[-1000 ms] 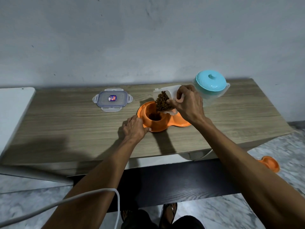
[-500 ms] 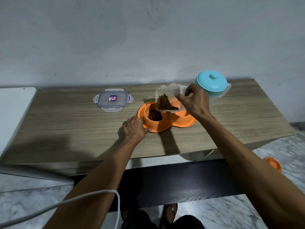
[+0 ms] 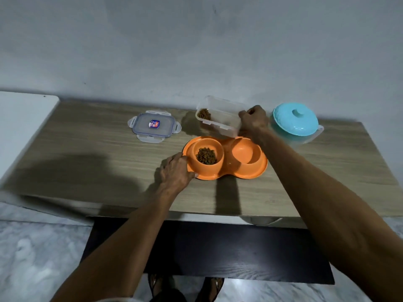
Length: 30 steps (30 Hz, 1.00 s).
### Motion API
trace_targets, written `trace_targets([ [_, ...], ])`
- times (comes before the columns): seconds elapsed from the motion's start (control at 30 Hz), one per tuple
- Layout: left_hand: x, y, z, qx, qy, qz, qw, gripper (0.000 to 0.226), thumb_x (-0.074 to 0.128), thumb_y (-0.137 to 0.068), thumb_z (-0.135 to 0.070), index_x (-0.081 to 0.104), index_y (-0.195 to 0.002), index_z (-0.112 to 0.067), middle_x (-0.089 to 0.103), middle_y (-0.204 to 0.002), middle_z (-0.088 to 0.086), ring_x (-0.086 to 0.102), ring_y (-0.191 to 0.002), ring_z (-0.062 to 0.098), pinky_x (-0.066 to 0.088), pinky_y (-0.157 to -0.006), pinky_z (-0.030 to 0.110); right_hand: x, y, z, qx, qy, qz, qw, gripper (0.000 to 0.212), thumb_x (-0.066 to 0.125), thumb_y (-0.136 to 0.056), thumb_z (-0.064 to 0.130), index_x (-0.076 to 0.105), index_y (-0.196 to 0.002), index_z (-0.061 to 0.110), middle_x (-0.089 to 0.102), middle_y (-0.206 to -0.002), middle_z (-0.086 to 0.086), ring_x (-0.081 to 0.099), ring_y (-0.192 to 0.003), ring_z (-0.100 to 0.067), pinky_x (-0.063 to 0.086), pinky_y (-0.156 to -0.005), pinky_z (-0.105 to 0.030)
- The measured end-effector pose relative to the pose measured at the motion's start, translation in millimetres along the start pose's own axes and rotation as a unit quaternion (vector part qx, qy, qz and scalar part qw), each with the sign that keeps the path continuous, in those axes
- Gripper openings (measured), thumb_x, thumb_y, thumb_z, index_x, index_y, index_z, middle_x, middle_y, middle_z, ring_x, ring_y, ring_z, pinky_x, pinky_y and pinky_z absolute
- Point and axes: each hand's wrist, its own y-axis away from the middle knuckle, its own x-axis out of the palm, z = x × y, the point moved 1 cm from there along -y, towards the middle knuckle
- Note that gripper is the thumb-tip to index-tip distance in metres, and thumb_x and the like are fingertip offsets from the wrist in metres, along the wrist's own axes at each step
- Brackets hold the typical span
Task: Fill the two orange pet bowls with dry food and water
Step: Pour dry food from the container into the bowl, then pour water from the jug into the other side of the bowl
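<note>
Wooden bench point(image 3: 87, 162) carries the orange bowls point(image 3: 226, 159): left one has kibble point(image 3: 206, 156), right one is dry. My right hand point(image 3: 254, 120) grips the tub point(image 3: 220, 118); my left hand point(image 3: 176, 171) holds the rim. Water is left, probably from the jug point(image 3: 295, 120).

jug point(image 3: 305, 136) body hidden, lid label point(image 3: 154, 124) unreadable

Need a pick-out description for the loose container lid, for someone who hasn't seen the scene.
On the wooden table against the grey wall, look left of the orange double pet bowl and the clear food container held by the right hand. The lid lies flat by itself there: a clear rectangle with four snap flaps and a small sticker in the middle, unlike the round turquoise lid at far right.
</note>
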Motion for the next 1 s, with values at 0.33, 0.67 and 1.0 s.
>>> trace_targets([
  [0.33, 10, -2, 4, -0.007, -0.014, -0.005, 1.000, 0.065, 0.074, -0.080, -0.047, 0.050, -0.134, -0.018, 0.046, -0.147, 0.002, 0.042, -0.135, 0.030, 0.041, -0.105, 0.055, 70, -43, 3, 0.001, 0.035, 0.065, 0.997, 0.028, 0.054, -0.091, 0.024, 0.056, -0.114, 0.009, 0.061, -0.118, -0.015, 0.058, -0.107, -0.033, 0.054, -0.090, -0.043],
  [0.67, 11, -6, 5, -0.011, -0.020, 0.012, 1.000, 0.073, 0.071, -0.083, -0.044, 0.038, -0.143, -0.020, 0.036, -0.153, 0.001, 0.037, -0.139, 0.030, 0.040, -0.106, 0.055, 82, -36, -9, 0.000, 0.020, 0.027, 0.999, 0.031, 0.057, -0.098, 0.030, 0.067, -0.116, 0.007, 0.068, -0.121, -0.014, 0.060, -0.115, -0.032, 0.049, -0.094, -0.034],
  [1.0, -11, -2, -20, 0.081, -0.029, -0.032, 0.996, 0.096, 0.062, -0.082, -0.058, 0.016, -0.152, -0.013, 0.023, -0.158, 0.013, 0.027, -0.144, 0.033, 0.032, -0.111, 0.052, 11, 14, 6, -0.077, 0.034, -0.077, 0.993, 0.030, 0.054, -0.094, 0.026, 0.069, -0.111, 0.007, 0.072, -0.112, -0.014, 0.064, -0.107, -0.030, 0.050, -0.089, -0.035],
])
